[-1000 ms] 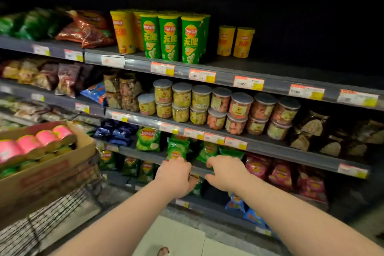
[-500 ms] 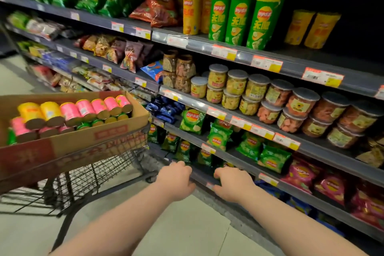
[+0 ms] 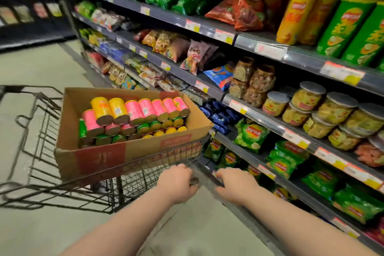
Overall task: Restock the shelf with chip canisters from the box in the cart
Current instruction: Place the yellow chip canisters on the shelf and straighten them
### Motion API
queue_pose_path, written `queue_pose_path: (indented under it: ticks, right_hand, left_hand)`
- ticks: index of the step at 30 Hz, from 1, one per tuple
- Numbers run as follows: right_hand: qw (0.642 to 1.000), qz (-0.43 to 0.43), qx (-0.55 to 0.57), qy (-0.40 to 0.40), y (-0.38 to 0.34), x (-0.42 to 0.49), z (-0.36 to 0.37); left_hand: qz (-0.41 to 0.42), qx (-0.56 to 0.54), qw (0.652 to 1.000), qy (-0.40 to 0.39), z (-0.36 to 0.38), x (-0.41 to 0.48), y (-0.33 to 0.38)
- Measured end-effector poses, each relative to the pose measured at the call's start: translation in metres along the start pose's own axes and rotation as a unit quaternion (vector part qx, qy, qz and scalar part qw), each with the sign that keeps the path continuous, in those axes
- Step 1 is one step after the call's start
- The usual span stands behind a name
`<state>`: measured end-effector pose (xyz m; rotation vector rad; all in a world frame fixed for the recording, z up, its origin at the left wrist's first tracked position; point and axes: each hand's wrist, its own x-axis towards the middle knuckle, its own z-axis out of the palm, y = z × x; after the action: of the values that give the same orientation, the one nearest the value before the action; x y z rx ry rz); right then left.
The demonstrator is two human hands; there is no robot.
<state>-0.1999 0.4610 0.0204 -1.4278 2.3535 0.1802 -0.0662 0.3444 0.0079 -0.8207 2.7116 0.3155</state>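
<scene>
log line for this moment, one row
step: pre-pick | left hand: no canister, near cart rim | right hand: empty | box: in cart, canisters lying inside

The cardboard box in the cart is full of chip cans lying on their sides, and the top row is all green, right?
Not all green. The head view shows the top row in the box in the cart is two yellow cans and pink cans; green cans lie lower.

Matt brown cardboard box (image 3: 99, 156), dark metal wire cart (image 3: 39, 131), glossy foil chip bags (image 3: 251, 135).
</scene>
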Motion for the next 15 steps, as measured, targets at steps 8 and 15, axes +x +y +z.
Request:
queue_pose_path:
  ticks: [8, 15]
  right_hand:
    - [0.999, -0.038, 0.008, -0.031, -0.088, 0.089, -0.017]
    - [0.997, -0.072, 0.012, -0.015, -0.116, 0.153, -0.046]
  left_hand:
    - [-0.068, -0.026, 0.997, 0.021, -0.026, 0.015, -0.121]
    - [-0.093, -0.056, 0.992, 0.067, -0.039, 0.04, -0.165]
